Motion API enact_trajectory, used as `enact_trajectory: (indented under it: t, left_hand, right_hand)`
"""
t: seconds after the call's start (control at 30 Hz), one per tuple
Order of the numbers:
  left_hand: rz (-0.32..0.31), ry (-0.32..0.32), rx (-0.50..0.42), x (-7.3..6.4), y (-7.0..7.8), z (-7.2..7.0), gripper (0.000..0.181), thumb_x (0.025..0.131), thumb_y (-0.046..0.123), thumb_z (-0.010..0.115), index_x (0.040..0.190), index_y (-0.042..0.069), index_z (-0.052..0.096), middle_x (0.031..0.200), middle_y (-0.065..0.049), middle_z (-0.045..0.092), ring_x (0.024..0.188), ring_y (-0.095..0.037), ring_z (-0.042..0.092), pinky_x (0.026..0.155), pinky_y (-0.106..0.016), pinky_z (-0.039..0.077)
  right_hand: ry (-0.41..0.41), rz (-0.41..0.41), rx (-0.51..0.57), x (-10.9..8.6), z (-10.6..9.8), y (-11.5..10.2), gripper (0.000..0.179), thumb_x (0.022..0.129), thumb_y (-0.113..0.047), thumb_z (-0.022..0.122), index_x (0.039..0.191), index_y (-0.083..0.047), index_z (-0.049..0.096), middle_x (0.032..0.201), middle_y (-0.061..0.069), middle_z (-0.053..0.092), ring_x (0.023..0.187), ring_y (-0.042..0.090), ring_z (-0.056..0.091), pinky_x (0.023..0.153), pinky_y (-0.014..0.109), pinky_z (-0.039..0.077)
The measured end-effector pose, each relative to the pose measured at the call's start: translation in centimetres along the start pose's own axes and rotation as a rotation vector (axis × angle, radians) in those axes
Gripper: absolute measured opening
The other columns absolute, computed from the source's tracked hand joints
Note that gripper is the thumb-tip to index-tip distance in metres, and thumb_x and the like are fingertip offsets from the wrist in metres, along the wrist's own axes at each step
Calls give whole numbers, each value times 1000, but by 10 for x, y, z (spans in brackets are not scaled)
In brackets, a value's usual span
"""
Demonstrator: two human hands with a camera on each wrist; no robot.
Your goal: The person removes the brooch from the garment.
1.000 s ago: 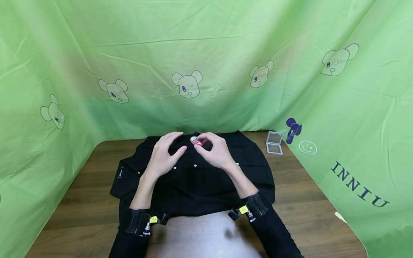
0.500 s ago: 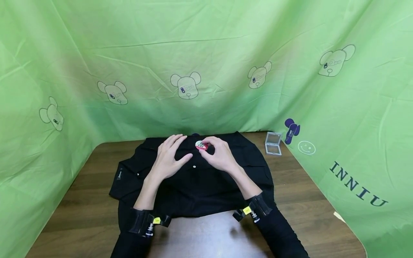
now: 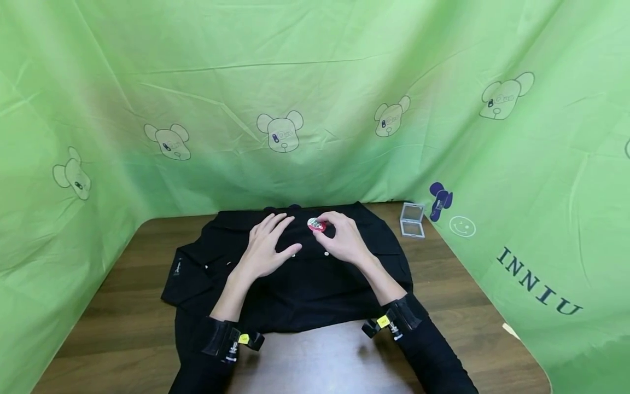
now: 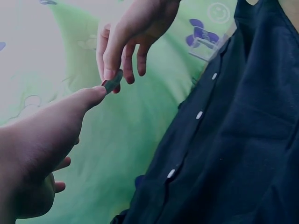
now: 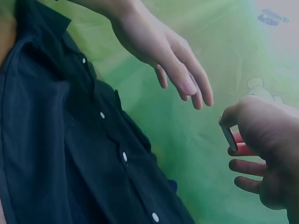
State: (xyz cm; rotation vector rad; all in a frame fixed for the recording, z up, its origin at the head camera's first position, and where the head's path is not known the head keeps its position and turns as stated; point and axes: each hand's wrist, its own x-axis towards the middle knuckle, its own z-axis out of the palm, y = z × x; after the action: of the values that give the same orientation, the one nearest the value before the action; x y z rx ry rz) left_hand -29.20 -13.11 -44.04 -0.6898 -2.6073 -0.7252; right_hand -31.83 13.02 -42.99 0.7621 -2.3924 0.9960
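Note:
My right hand (image 3: 344,239) pinches a small round pin badge (image 3: 316,224) between thumb and fingertips. Its face is red, white and green; in the right wrist view the badge (image 5: 229,138) appears edge-on. To its left, my left hand (image 3: 264,247) hovers with fingers spread and holds nothing. In the left wrist view the left thumb overlaps the badge's (image 4: 113,81) near edge, but the right wrist view shows a gap between them. Below both hands a black short-sleeved shirt (image 3: 305,295) with white buttons lies spread on the table.
A small clear hinged case (image 3: 412,220) stands opened at the table's back right. Wood-patterned table (image 3: 113,306) shows on both sides of the shirt. Green printed cloth (image 3: 334,49) hangs behind and along the sides.
Both hands have shifted right and slightly nearer the body, the badge travelling with the right hand. The left fingers have tilted rightward. The head view has turned slightly right.

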Motion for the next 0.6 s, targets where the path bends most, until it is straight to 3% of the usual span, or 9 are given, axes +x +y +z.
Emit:
enact_trajectory:
  t: [0.6]
  left_hand:
    - [-6, -113, -32, 17, 9, 27, 73, 107, 53, 73, 169, 20, 52, 178, -13, 47, 172, -45, 32, 134, -74, 27]
  right_hand:
    - [-20, 103, -45, -14, -13, 36, 32, 99, -20, 85, 126, -2, 81, 129, 16, 82, 118, 35, 78, 105, 55, 61]
